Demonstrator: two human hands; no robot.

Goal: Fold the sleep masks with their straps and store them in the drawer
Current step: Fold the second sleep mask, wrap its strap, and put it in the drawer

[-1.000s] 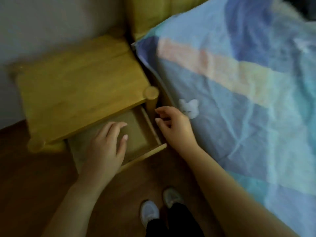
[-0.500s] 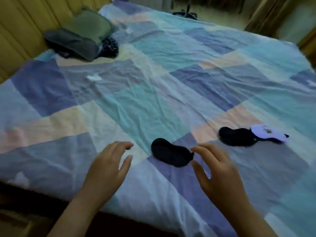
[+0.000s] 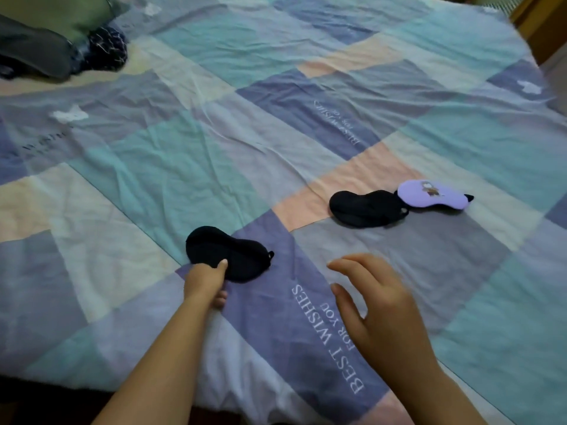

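Where the near black sleep mask lies flat on the patchwork bedsheet, pinched at its near edge by the left hand, thumb on top, fingers curled beneath. Close by on the right, hovering: right hand, spread wide and holding nothing. Farther off, a second black sleep mask touching a lilac sleep mask (cartoon print on it). Top left, dark folded bedding.

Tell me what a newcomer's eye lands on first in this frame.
Three sleep masks on the patchwork bedspread: a near black mask pinched at its edge by the left hand, and farther right a second black mask touching a lilac mask. The right hand hovers open, empty.
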